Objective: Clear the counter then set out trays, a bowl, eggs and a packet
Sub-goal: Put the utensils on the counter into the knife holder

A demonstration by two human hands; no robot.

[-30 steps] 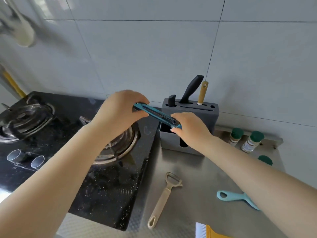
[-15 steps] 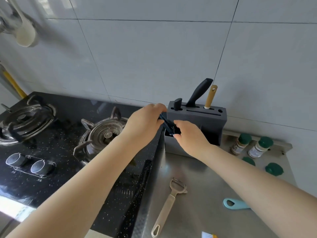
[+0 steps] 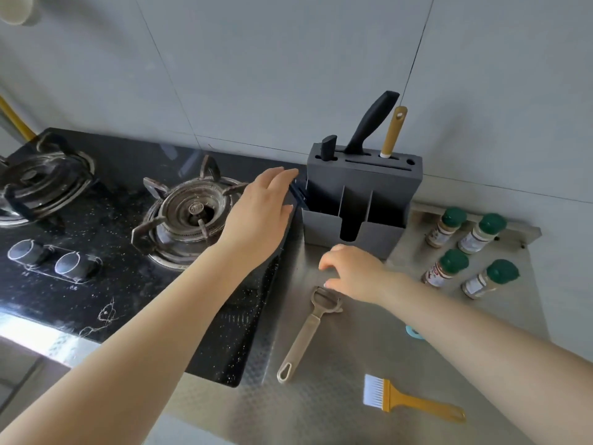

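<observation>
Half a second ago both hands met at the blue tool by the holder; now the right hand (image 3: 356, 274) has dropped to the steel counter (image 3: 321, 409), fingers loosely spread and holding nothing, its fingertips just above the peeler (image 3: 309, 329). That blue tool (image 3: 297, 196) now stands in the left end compartment of the grey knife holder (image 3: 359, 203), with the left hand (image 3: 260, 216) flat and open against it. Beyond lie a yellow brush (image 3: 414, 399) and four spice jars (image 3: 468, 248).
</observation>
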